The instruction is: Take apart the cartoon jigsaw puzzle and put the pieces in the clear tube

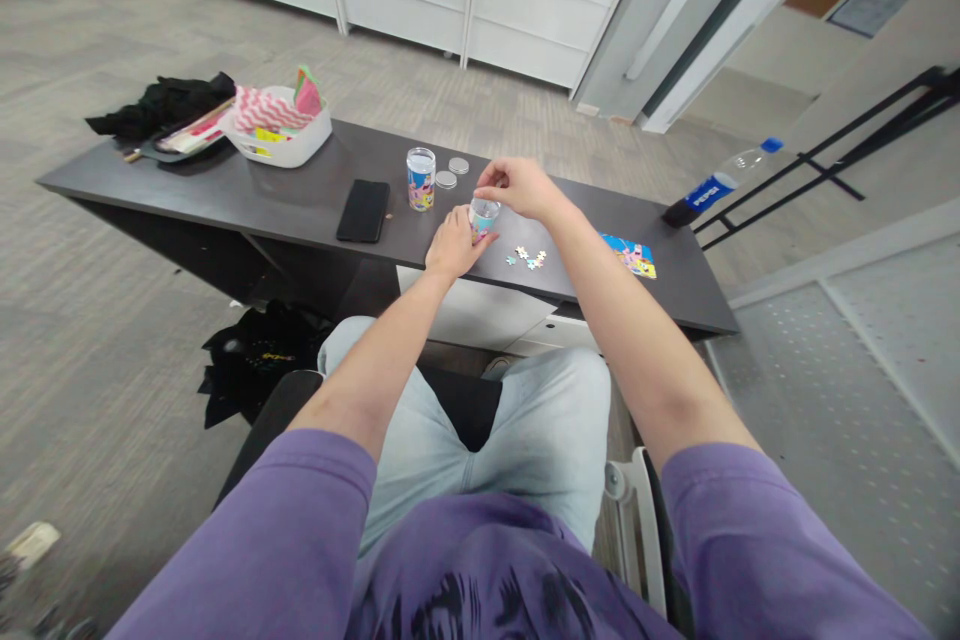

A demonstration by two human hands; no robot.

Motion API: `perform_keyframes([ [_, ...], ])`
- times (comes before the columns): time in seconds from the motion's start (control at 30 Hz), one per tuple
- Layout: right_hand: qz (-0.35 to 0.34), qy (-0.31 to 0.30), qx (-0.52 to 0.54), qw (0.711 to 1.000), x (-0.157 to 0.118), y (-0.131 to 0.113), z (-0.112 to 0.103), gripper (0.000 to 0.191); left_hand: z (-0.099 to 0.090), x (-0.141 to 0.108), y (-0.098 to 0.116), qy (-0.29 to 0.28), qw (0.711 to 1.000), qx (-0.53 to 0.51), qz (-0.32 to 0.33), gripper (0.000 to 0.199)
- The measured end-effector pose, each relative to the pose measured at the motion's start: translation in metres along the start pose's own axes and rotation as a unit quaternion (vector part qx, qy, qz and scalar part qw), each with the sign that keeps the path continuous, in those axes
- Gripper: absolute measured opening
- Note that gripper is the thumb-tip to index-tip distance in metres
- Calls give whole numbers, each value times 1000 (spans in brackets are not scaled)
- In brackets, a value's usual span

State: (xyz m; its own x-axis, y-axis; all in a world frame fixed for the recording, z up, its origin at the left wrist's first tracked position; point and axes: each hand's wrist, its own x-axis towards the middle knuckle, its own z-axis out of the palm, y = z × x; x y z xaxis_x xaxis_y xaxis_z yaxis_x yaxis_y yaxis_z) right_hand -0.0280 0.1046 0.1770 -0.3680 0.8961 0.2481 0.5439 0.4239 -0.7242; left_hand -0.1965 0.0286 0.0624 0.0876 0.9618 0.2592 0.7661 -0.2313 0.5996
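Note:
A small clear jar with a colourful printed label stands near the middle of the dark table. My left hand is wrapped round its left and near side. Right at the jar's mouth, my right hand has its fingers pinched together; whatever they hold is too small or hidden to make out. Several small jigsaw puzzle pieces lie loose just right of the jar. A second clear jar with a cartoon label stands upright to the left without a lid. Two round silver lids lie beside it.
A black phone lies left of the jars. Farther left are a white basket of odds and ends and a black cloth. On the right, a cartoon picture card lies partly behind my forearm, and a Pepsi bottle stands near the table's end.

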Motion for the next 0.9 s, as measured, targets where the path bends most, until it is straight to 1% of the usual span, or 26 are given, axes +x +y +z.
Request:
perform_keyframes([
  [0.1, -1, -3, -6, 1000, -2, -1, -1, 25, -2, -1, 2, -3, 1000, -5, -1, 47],
  [0.2, 4, 18, -18, 1000, -5, 2, -8, 23, -2, -2, 3, -7, 1000, -9, -3, 48],
  [0.3, 22, 41, -40, 998, -13, 13, -21, 20, -2, -1, 2, -12, 1000, -13, -4, 50],
  [0.37, 44, 40, -61, 996, -26, 25, -32, 21, -3, 0, 1, -19, 1000, -15, -4, 53],
  [0.43, 76, 20, -90, 993, -46, 40, -42, 24, -4, 0, 1, -25, 1000, -13, -3, 54],
  [0.5, 116, -18, -125, 985, -70, 56, -49, 26, -6, -1, 2, -29, 1000, -11, -6, 54],
  [0.57, 158, -62, -154, 973, -93, 70, -52, 30, -8, -1, 3, -31, 999, -9, -8, 55],
  [0.63, 190, -91, -177, 961, -110, 81, -50, 37, -8, -2, 4, -30, 999, -9, -8, 57],
  [0.73, 226, -114, -201, 946, -122, 90, -45, 39, -6, -1, 3, -22, 1000, -7, -3, 54],
  [0.9, 272, -145, -211, 927, -121, 90, -36, 34, 1, 2, -2, -4, 1000, -2, 1, 52],
])
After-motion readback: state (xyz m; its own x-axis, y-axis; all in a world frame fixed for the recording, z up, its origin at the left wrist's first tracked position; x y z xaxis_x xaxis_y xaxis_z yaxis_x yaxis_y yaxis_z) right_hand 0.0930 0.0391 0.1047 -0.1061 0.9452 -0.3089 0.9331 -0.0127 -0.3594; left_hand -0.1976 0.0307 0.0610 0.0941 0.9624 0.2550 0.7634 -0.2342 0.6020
